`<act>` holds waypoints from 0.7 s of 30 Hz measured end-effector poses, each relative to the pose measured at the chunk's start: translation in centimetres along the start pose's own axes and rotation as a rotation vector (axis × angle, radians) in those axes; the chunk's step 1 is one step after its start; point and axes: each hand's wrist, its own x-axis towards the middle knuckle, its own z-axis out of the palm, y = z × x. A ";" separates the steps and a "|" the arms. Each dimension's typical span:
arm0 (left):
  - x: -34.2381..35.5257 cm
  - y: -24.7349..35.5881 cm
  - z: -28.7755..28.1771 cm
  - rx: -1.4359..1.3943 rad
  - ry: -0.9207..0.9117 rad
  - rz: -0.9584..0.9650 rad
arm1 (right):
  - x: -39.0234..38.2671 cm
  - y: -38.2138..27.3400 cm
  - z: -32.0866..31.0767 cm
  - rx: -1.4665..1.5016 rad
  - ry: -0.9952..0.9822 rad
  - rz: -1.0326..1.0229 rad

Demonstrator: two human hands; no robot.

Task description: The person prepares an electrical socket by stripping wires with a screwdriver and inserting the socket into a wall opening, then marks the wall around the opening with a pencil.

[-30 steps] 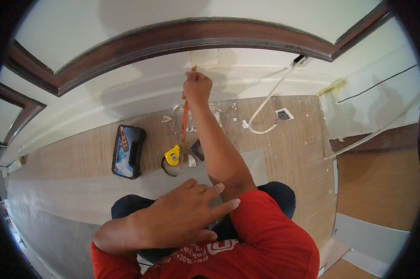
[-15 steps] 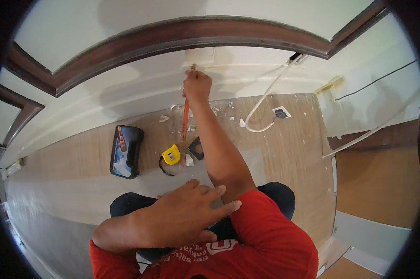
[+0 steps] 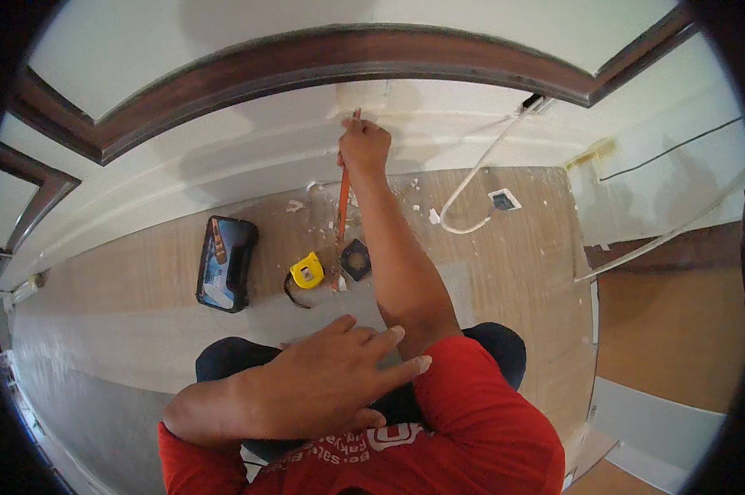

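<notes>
My right hand (image 3: 364, 148) is closed around a long, thin orange strip (image 3: 343, 208), held against the lower part of the white wall (image 3: 249, 157). A short end of the strip pokes out above my fist, and the longer part hangs down towards the floor; its exact kind is not clear. My left hand (image 3: 331, 371) lies across my body by my right elbow, fingers apart and holding nothing. On the floor below the strip are a yellow tape measure (image 3: 308, 271) with a black strap and a black square piece with a round centre (image 3: 356, 261).
A dark tool case (image 3: 226, 264) lies left of the tape measure. White chips litter the floor along the wall. To the right, a white cable (image 3: 463, 194) loops from the wall to a floor box (image 3: 504, 200). Dark brown moulding (image 3: 339, 58) crosses the wall above my hand.
My right hand has shifted slightly to the right with the orange strip, showing more of the black square piece. My left hand stays where it was.
</notes>
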 end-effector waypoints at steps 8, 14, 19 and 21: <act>0.7 0.0 0.8 -0.019 -0.062 -0.027 | 0.6 0.6 -0.2 -0.067 0.048 -0.032; 0.3 -0.2 0.6 -0.055 -0.056 -0.039 | -0.9 1.6 1.9 -0.047 -0.035 0.022; 0.1 -0.4 0.6 -0.032 -0.041 -0.047 | 1.1 0.9 -0.2 -0.066 0.068 -0.051; 0.1 -0.4 0.5 -0.045 -0.038 -0.044 | 0.4 1.4 0.8 -0.054 -0.029 -0.035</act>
